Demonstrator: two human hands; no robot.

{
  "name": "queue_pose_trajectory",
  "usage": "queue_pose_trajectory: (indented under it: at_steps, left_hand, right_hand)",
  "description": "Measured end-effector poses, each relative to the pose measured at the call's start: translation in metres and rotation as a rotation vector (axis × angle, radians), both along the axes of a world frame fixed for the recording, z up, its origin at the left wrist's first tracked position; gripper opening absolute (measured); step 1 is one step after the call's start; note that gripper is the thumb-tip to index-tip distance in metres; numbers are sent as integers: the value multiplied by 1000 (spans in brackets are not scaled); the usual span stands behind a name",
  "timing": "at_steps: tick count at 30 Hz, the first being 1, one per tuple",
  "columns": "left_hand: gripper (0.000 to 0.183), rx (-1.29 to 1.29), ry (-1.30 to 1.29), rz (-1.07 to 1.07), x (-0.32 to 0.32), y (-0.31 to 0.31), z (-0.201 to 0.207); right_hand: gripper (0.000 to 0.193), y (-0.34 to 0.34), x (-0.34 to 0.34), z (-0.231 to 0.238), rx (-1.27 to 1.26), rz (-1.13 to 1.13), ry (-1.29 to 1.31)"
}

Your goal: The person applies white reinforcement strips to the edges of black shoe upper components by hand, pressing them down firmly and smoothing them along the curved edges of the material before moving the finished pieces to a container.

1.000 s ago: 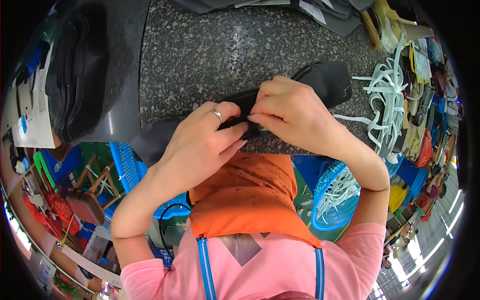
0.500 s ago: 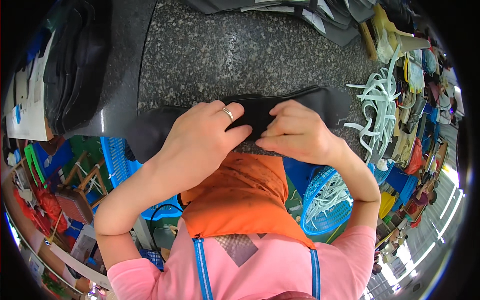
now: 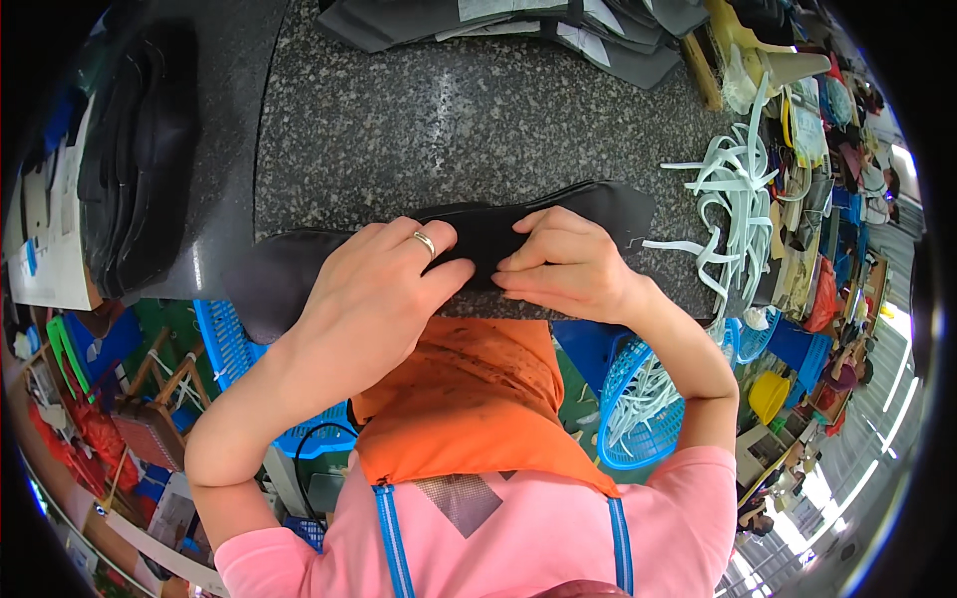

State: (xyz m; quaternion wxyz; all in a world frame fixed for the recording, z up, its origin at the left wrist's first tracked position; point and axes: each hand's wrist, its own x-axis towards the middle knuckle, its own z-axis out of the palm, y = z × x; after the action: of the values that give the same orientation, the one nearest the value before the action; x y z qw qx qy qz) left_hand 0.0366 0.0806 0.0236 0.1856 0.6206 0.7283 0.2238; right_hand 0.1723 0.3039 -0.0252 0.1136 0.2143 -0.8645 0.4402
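A long, curved piece of black sheet material [image 3: 610,206], leather-like, lies along the near edge of the stone-topped table. My left hand [image 3: 384,284], with a ring on one finger, presses on its middle; the fingers are curled, with their tips partly hidden in the dark material. Close to its right, my right hand [image 3: 568,264] pinches the same piece, thumb and bent fingers together. The black piece extends past both hands, its left end drooping near the table edge.
Pale green strips [image 3: 733,204] lie tangled at the table's right side, more in a blue basket [image 3: 648,453] below. Grey cut pieces [image 3: 399,25] are stacked at the far edge. Black curved pieces [image 3: 140,169] stand at the left. Another blue basket [image 3: 221,339] sits under the left edge.
The whole view has shifted slightly, so table, hands and black piece appear a little further left and lower. Both hands stay on the black piece with nearly the same grip.
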Motion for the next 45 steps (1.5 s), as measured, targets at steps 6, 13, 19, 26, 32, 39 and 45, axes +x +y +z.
queue_pose_trajectory:
  at_steps: [6,13,19,26,32,39,45]
  left_hand:
    - [32,17,97,-22,8,-5,-3]
    - [28,36,262,476,8,0,47]
    - [90,530,-1480,792,34,1,26]
    - [74,342,-296,819,-79,-58,51]
    - [72,397,459,466,-98,43,28]
    - [66,533,-47,373,-172,174,12]
    - [38,627,143,306,-136,145,24]
  right_hand:
    - [27,20,1,20,-235,23,-521]
    - [16,-27,-15,42,-85,-198,-159]
    - [11,-49,0,60,-878,-278,-431]
    - [11,24,1,52,-146,-654,-323]
    - [42,220,10,42,992,-1654,-213]
    - [20,202,18,54,-145,-1153,-316]
    - [24,116,51,72,-774,-759,-284]
